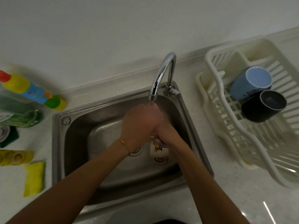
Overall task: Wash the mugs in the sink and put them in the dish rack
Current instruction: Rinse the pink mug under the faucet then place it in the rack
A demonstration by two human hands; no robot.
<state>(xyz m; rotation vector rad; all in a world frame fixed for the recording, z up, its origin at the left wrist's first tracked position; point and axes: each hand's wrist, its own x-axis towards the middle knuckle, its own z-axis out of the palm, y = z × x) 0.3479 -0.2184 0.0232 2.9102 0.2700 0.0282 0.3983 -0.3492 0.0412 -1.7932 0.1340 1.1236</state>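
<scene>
Blurred hands [146, 122] over half-hidden cream mug [157, 150]

Three mugs in all: a blue mug [250, 83] and a black mug [263, 105] upturned in the one dish rack [226, 126], and a white cartoon mug [157, 151] down in the one sink [97, 135]. One tap [161, 75] over it. Two hands, the left hand [139, 125] and the right hand [163, 135]. On the counter [226, 191] to the left, three bottles: a yellow and blue bottle [32, 91], a green bottle [21, 113], a yellow bottle [14, 157] lying down. One yellow sponge [34, 178], one dark green pad [9, 138].
</scene>
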